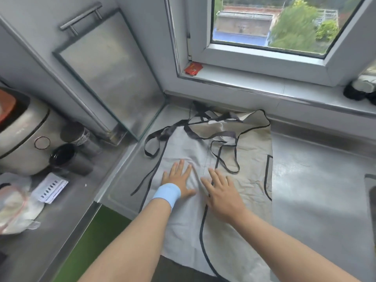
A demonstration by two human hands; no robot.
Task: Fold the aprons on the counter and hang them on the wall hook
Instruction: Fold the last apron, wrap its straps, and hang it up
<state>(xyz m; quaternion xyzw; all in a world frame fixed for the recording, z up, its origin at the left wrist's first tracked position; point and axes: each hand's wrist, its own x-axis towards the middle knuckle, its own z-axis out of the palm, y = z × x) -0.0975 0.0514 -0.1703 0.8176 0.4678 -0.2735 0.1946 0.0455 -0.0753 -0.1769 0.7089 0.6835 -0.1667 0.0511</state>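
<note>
The aprons [250, 180] lie spread on the bench [315, 180] just near of the window sill [264, 82], one overlapping the left part of the other, with their straps [225, 157] looped across the far half. Both hands rest flat on the cloth around its middle — the left hand [180, 180] just left of the right hand [221, 196], close but apart. On the sill a packet [193, 68] sits at the left end and a dark object [355, 92] at the right end. Left of the aprons stands a cooker [22, 135], with two cups [63, 155] just right of it, a card [50, 188] nearer and a bag [14, 208] at the near left.
</note>
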